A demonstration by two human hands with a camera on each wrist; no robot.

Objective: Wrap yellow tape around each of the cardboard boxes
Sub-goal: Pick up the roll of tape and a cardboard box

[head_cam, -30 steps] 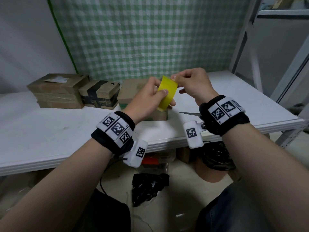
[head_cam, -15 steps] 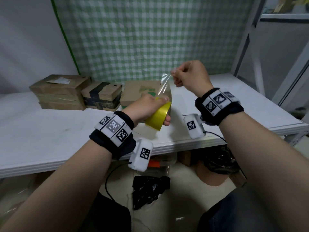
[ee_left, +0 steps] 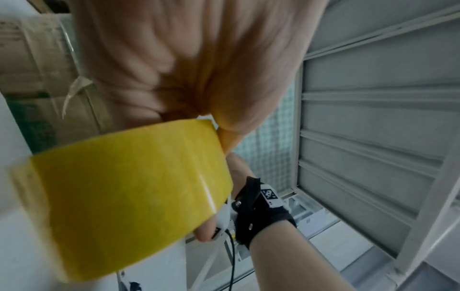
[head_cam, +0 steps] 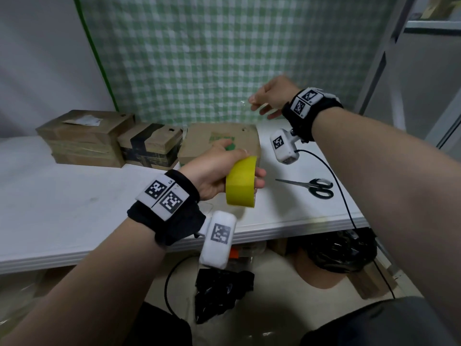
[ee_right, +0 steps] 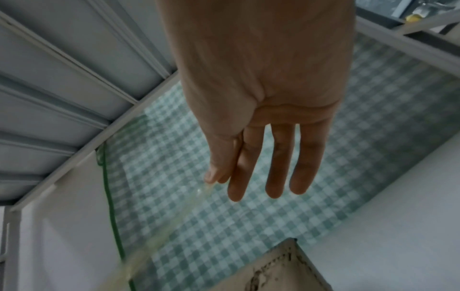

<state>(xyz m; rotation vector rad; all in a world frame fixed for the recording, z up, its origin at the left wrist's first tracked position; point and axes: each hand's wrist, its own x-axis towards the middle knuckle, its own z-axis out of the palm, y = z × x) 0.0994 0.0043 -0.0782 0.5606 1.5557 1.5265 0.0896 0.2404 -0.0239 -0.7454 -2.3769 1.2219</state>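
My left hand (head_cam: 224, 168) grips a yellow tape roll (head_cam: 240, 182) low over the white table's front, also filling the left wrist view as the roll (ee_left: 124, 189). My right hand (head_cam: 268, 98) is raised above and to the right, its thumb and forefinger pinching the end of a thin, nearly clear tape strip (ee_right: 179, 222) that stretches down toward the roll; the other fingers (ee_right: 276, 167) are straight. Three cardboard boxes stand at the back: a plain one (head_cam: 84, 137) at left, one with black tape (head_cam: 149, 144), and one with green print (head_cam: 219, 138) just behind my left hand.
Black-handled scissors (head_cam: 313, 187) lie on the white table (head_cam: 62, 211) to the right of the roll. A black cable (head_cam: 334, 181) hangs from my right wrist camera over the table edge. A green checked cloth (head_cam: 224, 51) backs the table; a metal shelf frame (head_cam: 389, 58) stands right.
My right hand has pulled the tape end up and to the right, drawing out a longer strip. My left hand has lowered the roll toward the table front.
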